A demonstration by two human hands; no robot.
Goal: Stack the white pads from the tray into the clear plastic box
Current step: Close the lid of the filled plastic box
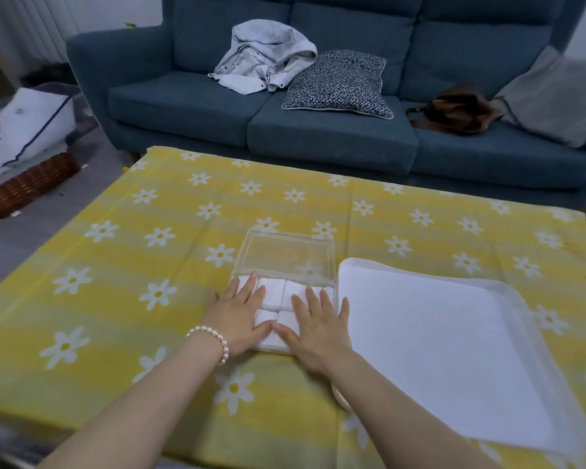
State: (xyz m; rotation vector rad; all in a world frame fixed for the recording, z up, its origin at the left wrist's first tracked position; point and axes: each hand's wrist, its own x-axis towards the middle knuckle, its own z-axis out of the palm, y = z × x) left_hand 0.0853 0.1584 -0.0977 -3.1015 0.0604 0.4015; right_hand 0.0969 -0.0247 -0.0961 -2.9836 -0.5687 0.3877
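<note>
A clear plastic box [334,289] stands in the middle of the table, its hinged lid [286,255] laid back behind it. White pads [275,294] fill the box in rows. My left hand [239,316] lies flat on the pads at the box's left side, fingers straight. My right hand [313,328] lies flat on the pads at the right side, fingers spread. The two thumbs meet near the box's front edge. The white tray [437,350] sits just right of the box; no pads show on it.
The table carries a yellow cloth with white daisies [132,265]. Behind it stands a blue sofa [318,130] with a grey garment, a patterned cushion and a brown bag. A wicker basket [27,184] sits on the floor at left.
</note>
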